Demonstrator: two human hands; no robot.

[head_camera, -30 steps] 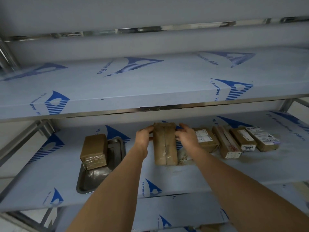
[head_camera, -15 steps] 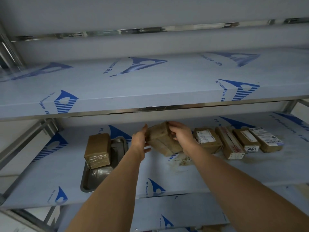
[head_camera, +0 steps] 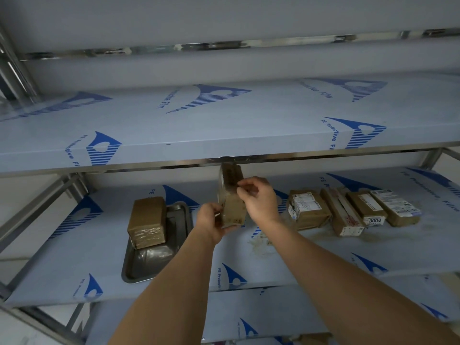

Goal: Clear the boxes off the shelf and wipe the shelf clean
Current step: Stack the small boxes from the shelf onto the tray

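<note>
Fingers (head_camera: 242, 189) of right hand (head_camera: 261, 200) pinch upper edge of brown cardboard box (head_camera: 231, 195); left hand (head_camera: 209, 221) fingers wrap its lower end. Box upright, lifted clear of middle shelf (head_camera: 323, 252), top nearly at upper shelf's steel lip. Film wrap on it, glossy, I think. Shelf skinned in pale blue protective film with printed logos; gritty tan residue (head_camera: 261, 242) just below box. Left: rectangular steel tray (head_camera: 159, 260), taped brown parcel (head_camera: 147, 221) lying on its rim. Right: row of four labelled cardboard boxes (head_camera: 353, 211), side by side on shelf.
</note>
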